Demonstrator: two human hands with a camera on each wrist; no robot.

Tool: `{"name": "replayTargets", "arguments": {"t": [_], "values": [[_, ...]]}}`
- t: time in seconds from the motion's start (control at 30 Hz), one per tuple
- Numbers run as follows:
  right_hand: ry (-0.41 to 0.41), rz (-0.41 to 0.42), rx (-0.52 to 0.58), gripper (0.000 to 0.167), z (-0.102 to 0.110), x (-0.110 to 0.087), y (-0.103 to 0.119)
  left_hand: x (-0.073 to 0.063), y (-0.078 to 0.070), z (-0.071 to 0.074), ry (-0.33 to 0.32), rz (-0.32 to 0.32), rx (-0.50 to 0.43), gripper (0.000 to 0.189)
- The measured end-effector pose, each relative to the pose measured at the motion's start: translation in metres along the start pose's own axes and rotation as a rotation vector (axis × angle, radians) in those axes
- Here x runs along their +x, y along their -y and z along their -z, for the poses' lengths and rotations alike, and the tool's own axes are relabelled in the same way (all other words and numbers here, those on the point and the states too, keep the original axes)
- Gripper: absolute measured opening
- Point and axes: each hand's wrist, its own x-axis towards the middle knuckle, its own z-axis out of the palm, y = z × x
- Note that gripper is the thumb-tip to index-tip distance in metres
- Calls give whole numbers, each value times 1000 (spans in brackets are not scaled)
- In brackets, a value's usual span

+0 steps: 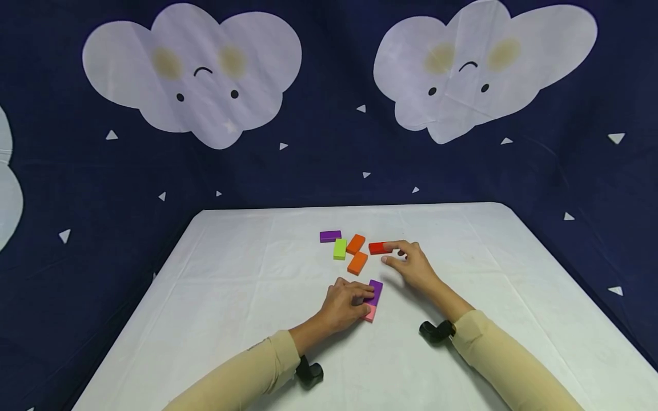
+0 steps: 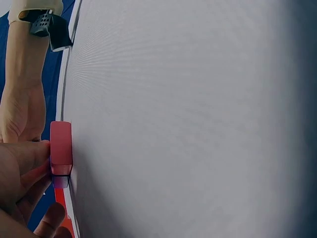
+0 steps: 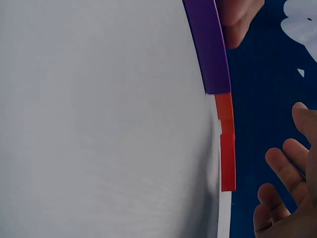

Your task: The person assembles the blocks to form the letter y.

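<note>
On the white worktop (image 1: 247,319), through uneven pressure from the left grip (image 1: 343,303), fairly narrow, could skew the purple block (image 1: 377,291) against the pink block (image 1: 370,314). Through an off-centre pinch by the right grip (image 1: 413,267), wide and empty, could spin the red block (image 1: 377,248) into the nearer orange block (image 1: 357,264). For purple and pink: directly under left fingers and thumb, end to end. For red: beneath the right forefinger, beyond the thumb.

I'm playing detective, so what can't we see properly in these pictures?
- Head view: parts of the nearer purple block and pink block, behind the left hand.
- Head view: part of the red block, behind a finger of the right hand.
- Right wrist view: the nearer purple block's far end, cut off by the top edge.
</note>
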Motion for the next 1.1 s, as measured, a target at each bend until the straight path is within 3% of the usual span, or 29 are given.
{"name": "replayTargets", "arguments": {"t": [0.33,0.73,1.1], "values": [[57,-92,8,44,8,14,-4,0,2,-2,-5,-4,13,29],[68,-88,8,47,12,32,-19,0,1,-2,-4,-5,14,29],[135,-152,1,49,10,43,-25,0,2,-3,-18,-7,12,29]]}}
